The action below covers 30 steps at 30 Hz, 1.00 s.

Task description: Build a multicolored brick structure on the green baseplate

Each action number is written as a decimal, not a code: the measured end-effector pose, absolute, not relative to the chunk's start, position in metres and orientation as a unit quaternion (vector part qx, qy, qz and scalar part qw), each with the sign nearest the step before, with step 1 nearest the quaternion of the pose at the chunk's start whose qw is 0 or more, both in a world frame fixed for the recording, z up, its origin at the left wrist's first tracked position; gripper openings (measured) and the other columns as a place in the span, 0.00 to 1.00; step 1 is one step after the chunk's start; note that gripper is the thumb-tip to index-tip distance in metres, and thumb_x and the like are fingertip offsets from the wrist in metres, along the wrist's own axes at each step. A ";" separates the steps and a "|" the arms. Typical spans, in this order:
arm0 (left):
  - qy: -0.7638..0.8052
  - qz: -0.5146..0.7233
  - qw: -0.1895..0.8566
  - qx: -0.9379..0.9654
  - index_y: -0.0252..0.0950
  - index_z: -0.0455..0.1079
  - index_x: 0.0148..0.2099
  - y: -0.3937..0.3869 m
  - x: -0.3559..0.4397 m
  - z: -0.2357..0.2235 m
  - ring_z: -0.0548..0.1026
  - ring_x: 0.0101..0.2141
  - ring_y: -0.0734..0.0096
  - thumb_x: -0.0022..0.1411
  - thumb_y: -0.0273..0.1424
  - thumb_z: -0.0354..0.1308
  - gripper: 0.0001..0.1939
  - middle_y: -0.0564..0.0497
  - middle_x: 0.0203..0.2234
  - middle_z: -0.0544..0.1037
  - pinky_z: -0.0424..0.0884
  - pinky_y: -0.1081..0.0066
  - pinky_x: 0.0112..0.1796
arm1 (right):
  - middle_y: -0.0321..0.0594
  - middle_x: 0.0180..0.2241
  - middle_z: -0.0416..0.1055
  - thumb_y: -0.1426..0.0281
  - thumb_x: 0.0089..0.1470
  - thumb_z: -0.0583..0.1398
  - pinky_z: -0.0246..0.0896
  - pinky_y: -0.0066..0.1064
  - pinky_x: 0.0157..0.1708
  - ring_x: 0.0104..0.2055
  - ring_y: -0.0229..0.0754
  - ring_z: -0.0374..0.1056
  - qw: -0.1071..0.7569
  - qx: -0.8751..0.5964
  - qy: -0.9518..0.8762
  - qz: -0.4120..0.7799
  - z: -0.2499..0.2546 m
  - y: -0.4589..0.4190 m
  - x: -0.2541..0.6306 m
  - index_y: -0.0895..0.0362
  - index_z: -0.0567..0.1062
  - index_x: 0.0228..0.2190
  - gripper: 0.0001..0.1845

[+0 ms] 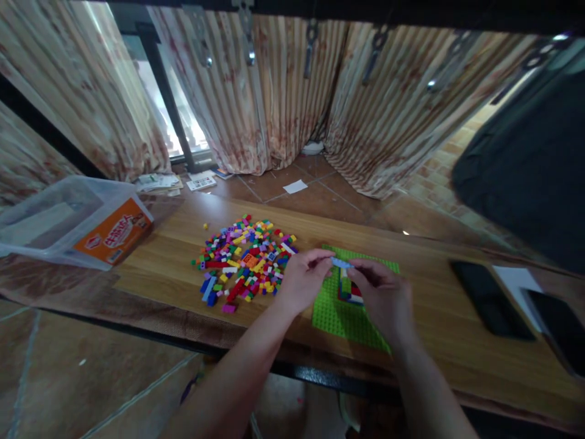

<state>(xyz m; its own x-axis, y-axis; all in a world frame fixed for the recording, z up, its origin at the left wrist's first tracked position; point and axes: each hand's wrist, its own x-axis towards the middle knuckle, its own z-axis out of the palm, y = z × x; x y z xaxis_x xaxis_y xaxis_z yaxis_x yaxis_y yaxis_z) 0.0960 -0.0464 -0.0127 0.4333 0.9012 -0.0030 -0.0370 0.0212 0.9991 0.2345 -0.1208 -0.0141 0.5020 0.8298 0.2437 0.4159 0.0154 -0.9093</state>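
The small brick build (343, 289) on the green baseplate (329, 312) is partly covered by the right hand (387, 299), so its full shape cannot be made out. The clear plastic box (98, 198) is cut off at the left edge, one dark slab (560, 323) at the right; the big dark shape (525, 164) there cannot be identified. A light-blue piece (341, 263) is pinched above the baseplate between the fingertips of both hands, left hand (301, 281) and right, fingers curled; whether it is one piece or two cannot be told, blurred. A mixed brick pile (249, 261) is spread on the wooden tabletop (159, 268), left of the baseplate. Another dark slab (491, 299) and white paper (514, 280) are seen to the right. Tiled floor (59, 378) is overhung by striped curtains (297, 91)
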 end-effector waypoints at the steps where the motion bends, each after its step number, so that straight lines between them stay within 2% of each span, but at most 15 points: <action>1: 0.370 0.379 0.591 0.608 0.36 0.78 0.44 -0.048 0.100 -0.015 0.76 0.28 0.72 0.62 0.30 0.56 0.11 0.51 0.27 0.80 0.73 0.72 0.33 | 0.39 0.33 0.78 0.62 0.52 0.63 0.68 0.34 0.35 0.34 0.42 0.72 0.524 -0.685 -0.475 0.174 -0.013 -0.124 0.241 0.54 0.80 0.36 0.11; 9: 0.382 0.354 0.430 0.737 0.37 0.78 0.43 -0.061 0.125 -0.014 0.79 0.39 0.67 0.64 0.26 0.54 0.11 0.48 0.38 0.82 0.74 0.67 0.44 | 0.39 0.34 0.78 0.64 0.55 0.59 0.66 0.34 0.38 0.35 0.42 0.73 0.400 -0.727 -0.554 0.070 -0.006 -0.139 0.282 0.53 0.80 0.32 0.10; 14: 0.423 0.321 0.373 0.760 0.35 0.77 0.44 -0.059 0.129 -0.014 0.78 0.41 0.65 0.64 0.24 0.54 0.12 0.46 0.40 0.81 0.73 0.65 0.46 | 0.39 0.33 0.76 0.64 0.53 0.59 0.66 0.34 0.34 0.31 0.41 0.72 0.397 -0.749 -0.523 0.088 -0.010 -0.141 0.293 0.53 0.80 0.30 0.11; 17: 0.437 0.307 0.344 0.773 0.35 0.77 0.46 -0.055 0.129 -0.017 0.77 0.43 0.63 0.64 0.25 0.54 0.12 0.45 0.42 0.79 0.72 0.62 0.49 | 0.39 0.34 0.76 0.64 0.53 0.59 0.66 0.34 0.36 0.32 0.40 0.71 0.404 -0.749 -0.515 0.102 -0.013 -0.139 0.293 0.53 0.80 0.30 0.10; 22: 0.424 0.296 0.333 0.789 0.35 0.77 0.47 -0.051 0.133 -0.020 0.76 0.46 0.63 0.65 0.25 0.53 0.13 0.44 0.43 0.79 0.70 0.61 0.53 | 0.39 0.33 0.76 0.66 0.51 0.59 0.65 0.35 0.36 0.32 0.41 0.70 0.402 -0.756 -0.505 0.110 -0.017 -0.134 0.289 0.53 0.80 0.30 0.09; 30: 0.434 0.307 0.363 0.765 0.37 0.79 0.42 -0.051 0.144 -0.023 0.77 0.44 0.65 0.65 0.27 0.54 0.12 0.47 0.41 0.80 0.71 0.64 0.51 | 0.38 0.30 0.77 0.69 0.48 0.60 0.65 0.34 0.36 0.31 0.41 0.71 0.426 -0.761 -0.474 0.119 -0.020 -0.129 0.287 0.53 0.79 0.28 0.07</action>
